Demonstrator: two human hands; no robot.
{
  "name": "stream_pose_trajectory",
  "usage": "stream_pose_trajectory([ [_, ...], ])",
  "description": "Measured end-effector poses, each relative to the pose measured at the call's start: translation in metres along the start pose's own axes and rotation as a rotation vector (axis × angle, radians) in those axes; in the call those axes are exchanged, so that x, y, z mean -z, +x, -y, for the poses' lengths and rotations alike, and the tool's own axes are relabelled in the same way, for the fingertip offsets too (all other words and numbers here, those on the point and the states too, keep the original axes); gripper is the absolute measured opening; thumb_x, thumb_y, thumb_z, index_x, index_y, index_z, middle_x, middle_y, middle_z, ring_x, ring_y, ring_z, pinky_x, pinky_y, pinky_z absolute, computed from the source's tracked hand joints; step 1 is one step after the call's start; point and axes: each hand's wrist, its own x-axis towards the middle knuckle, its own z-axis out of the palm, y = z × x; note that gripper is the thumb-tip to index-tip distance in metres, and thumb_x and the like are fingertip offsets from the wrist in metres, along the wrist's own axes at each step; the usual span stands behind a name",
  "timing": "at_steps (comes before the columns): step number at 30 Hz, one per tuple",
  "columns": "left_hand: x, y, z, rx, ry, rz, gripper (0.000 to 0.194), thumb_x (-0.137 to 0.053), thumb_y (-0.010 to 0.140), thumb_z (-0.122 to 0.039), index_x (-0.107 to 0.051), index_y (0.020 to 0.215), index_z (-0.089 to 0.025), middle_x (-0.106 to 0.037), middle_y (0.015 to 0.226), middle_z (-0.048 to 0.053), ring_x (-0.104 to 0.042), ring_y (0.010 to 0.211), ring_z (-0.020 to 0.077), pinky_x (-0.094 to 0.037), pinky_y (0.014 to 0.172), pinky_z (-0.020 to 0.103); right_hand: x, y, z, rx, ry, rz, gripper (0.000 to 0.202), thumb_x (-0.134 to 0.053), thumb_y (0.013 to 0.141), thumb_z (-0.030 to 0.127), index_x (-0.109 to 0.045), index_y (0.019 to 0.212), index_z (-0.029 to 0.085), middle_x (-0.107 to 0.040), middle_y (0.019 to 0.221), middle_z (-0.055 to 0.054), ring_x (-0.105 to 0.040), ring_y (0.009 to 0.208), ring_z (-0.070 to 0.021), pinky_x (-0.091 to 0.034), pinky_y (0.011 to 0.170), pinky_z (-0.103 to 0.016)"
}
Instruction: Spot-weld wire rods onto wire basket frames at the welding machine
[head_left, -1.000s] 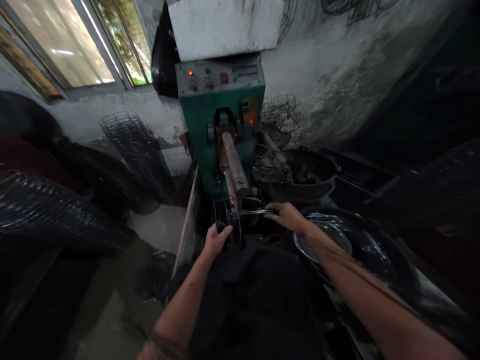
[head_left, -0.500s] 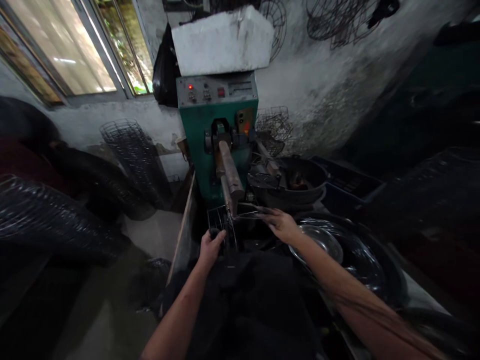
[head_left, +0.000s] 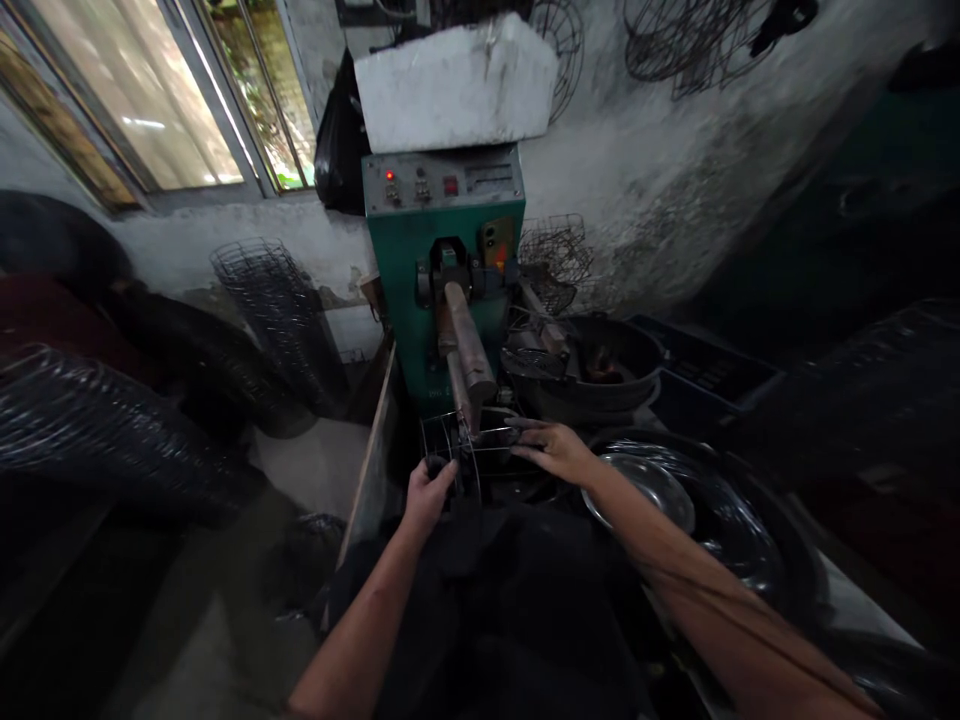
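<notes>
A small wire frame [head_left: 474,470] sits at the tips of the copper-coloured arms [head_left: 469,355] of a green machine [head_left: 401,290]. My left hand [head_left: 430,490] is closed on the frame's left side, thumb on top. My right hand [head_left: 551,450] is right of the arm tips, its fingers pinched round the end of a thin wire piece [head_left: 491,432] that reaches to the tips. The wire's far end is too dark to make out. A red light glows on the control panel [head_left: 442,187].
Right of the machine are a dark basin [head_left: 619,375] and a larger round tub [head_left: 795,560] holding a shiny bowl [head_left: 652,490]. Rolls of wire mesh [head_left: 266,310] stand at left, near a person's dark red clothing [head_left: 45,320]. A wooden board edge [head_left: 367,455] runs beside my left arm.
The wire frame in my left hand has turned slightly and shows more to the right. My right hand's fingers have shifted on the wire piece. The whole view has moved a little.
</notes>
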Motion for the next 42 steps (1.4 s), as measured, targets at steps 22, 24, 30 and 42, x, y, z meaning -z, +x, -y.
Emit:
stream_pose_trajectory([
  [22,-0.010,0.021,-0.020,0.027,-0.023,-0.020,0.045,-0.079,0.055,-0.051,-0.054,0.067,-0.015,-0.053,0.052,-0.005,-0.047,0.044,0.0069,-0.039,0.044,0.019,0.007,0.030,-0.015,-0.169,0.110,0.105,0.022,-0.063,0.078,0.039,-0.071,0.071,0.020,-0.070,0.108,-0.006,-0.063,0.100,-0.0236,-0.047,0.089,-0.032],
  [24,-0.010,0.025,-0.020,0.036,-0.020,-0.021,0.047,-0.079,0.054,-0.052,-0.054,0.067,-0.015,-0.053,0.051,-0.005,-0.047,0.043,0.0066,-0.038,0.043,0.019,0.008,0.031,-0.018,-0.138,0.121,0.106,0.023,-0.063,0.078,0.039,-0.071,0.071,0.020,-0.070,0.107,-0.006,-0.062,0.103,-0.0242,-0.046,0.090,-0.033],
  [30,-0.009,0.035,-0.016,0.029,-0.016,-0.019,0.048,-0.080,0.053,-0.052,-0.053,0.067,-0.015,-0.053,0.053,-0.005,-0.048,0.044,0.0064,-0.042,0.045,0.019,0.010,0.035,-0.020,-0.095,0.192,0.102,0.026,-0.062,0.079,0.043,-0.072,0.071,0.020,-0.069,0.108,-0.007,-0.059,0.110,-0.0237,-0.046,0.092,-0.033],
  [42,-0.005,0.041,-0.008,-0.009,0.037,-0.003,0.044,-0.078,0.058,-0.051,-0.053,0.068,-0.015,-0.053,0.050,-0.005,-0.046,0.042,0.0059,-0.038,0.044,0.018,0.006,0.037,-0.026,-0.080,0.184,0.098,0.026,-0.063,0.078,0.042,-0.069,0.068,0.019,-0.068,0.109,-0.007,-0.061,0.107,-0.0233,-0.046,0.092,-0.035],
])
